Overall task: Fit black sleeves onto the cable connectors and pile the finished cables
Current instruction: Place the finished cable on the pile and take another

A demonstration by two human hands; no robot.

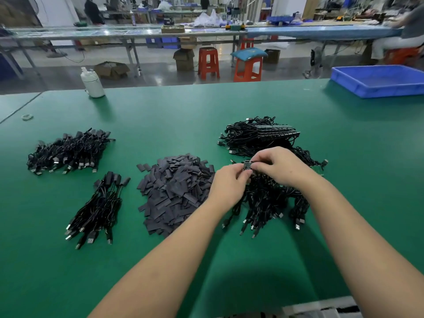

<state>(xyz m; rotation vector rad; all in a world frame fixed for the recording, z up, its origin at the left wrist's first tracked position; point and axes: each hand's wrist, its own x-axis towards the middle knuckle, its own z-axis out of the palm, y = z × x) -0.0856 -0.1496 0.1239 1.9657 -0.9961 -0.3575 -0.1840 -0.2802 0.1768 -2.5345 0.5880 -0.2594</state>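
A heap of flat black sleeves lies in the middle of the green table. To its right sits a tangled pile of black cables, with a stacked bundle behind it. My left hand and my right hand meet above that pile. Between their fingertips they pinch a small connector board on a cable. Two piles of sleeved cables lie at the left: a near pile and a far pile.
A blue plastic tray stands at the table's far right corner. A white bottle is at the far left edge, a small tape ring near it. Red stools and long benches fill the floor beyond.
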